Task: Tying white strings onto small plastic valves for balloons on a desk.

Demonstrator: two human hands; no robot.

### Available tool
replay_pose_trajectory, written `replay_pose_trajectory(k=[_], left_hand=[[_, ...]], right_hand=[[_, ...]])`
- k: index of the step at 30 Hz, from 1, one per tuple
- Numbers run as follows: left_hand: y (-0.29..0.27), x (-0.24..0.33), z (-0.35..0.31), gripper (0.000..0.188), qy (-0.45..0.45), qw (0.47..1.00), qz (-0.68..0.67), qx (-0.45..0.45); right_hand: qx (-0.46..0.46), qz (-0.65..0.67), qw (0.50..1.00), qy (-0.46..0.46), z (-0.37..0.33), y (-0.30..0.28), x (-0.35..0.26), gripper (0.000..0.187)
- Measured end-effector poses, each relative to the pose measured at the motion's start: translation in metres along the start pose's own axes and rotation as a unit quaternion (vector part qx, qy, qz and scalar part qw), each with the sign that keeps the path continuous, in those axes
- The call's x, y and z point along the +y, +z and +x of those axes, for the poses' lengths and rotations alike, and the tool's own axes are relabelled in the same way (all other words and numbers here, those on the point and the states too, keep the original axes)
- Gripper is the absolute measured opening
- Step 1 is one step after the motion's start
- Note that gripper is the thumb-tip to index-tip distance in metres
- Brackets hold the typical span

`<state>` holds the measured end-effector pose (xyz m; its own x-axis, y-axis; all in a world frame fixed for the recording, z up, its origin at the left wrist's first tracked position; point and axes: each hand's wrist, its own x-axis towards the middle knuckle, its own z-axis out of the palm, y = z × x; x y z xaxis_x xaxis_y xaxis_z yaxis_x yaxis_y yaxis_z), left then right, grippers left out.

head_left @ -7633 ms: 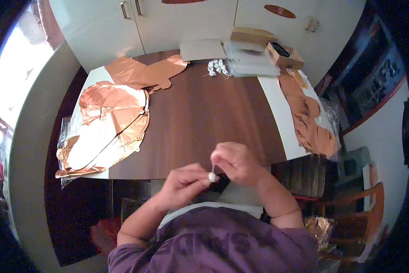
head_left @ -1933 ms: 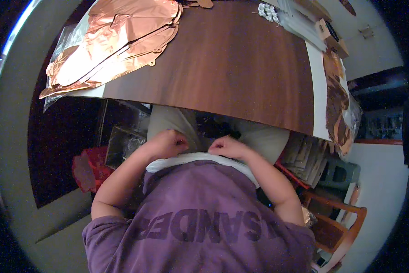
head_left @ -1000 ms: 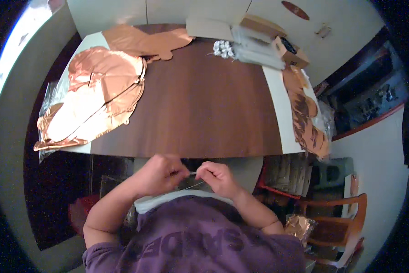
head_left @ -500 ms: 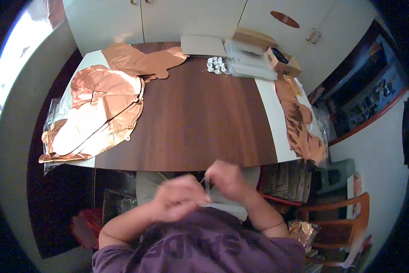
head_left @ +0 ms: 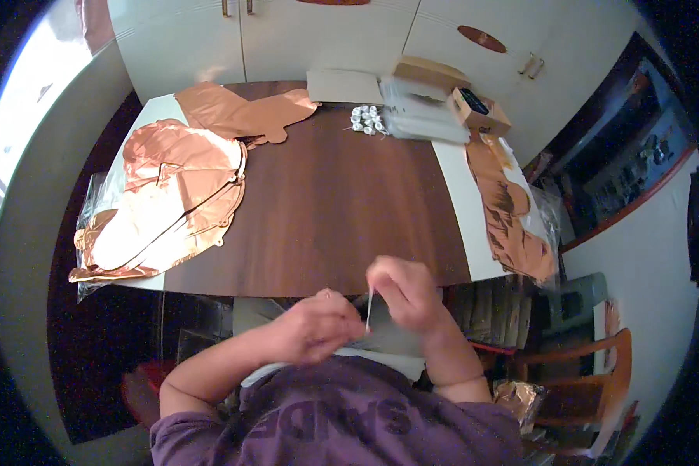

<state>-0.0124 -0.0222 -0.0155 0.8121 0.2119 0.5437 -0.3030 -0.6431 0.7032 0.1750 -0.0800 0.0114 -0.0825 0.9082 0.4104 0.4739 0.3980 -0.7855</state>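
Note:
A thin white strand (head_left: pixel 370 309), perhaps ribbon or string, stretches between my two hands just off the table's near edge. Its lower end is pinched by my left hand (head_left: pixel 318 328), fingers closed. The upper end is in my right hand (head_left: pixel 408 295), raised higher and also closed. Flat copper-coloured foil balloons (head_left: pixel 190 175) lie stacked at the table's left. Another foil piece (head_left: pixel 244 115) lies behind them, and more folded foil (head_left: pixel 505 213) rests along the right edge. Small white rolls (head_left: pixel 367 119) sit clustered at the back.
Clear plastic bags (head_left: pixel 415 113) lie at the back beside an open cardboard box (head_left: pixel 480 115) with something dark inside. A flat grey-beige board (head_left: pixel 345 85) stands near the cupboards. The brown table (head_left: pixel 349 202) has white side strips. At my right is a wooden chair (head_left: pixel 617 380).
Both hands have moved slightly, the right one up and to the right, away from the left. The strand between them now shows longer and straighter. The view has tilted a little.

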Motion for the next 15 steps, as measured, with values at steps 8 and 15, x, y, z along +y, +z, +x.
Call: replay_pose_trajectory(k=[8, 15], left_hand=[[0.001, 0.001, 0.000, 0.020, -0.040, 0.997, -0.046, 0.042], [-0.004, -0.003, 0.005, 0.016, -0.034, 0.999, -0.026, 0.020]], right_hand=[[-0.022, -0.030, 0.998, 0.051, 0.007, -0.001, -0.001, 0.010], [-0.034, 0.033, 0.998, 0.039, 0.008, -0.007, -0.005, 0.009]])
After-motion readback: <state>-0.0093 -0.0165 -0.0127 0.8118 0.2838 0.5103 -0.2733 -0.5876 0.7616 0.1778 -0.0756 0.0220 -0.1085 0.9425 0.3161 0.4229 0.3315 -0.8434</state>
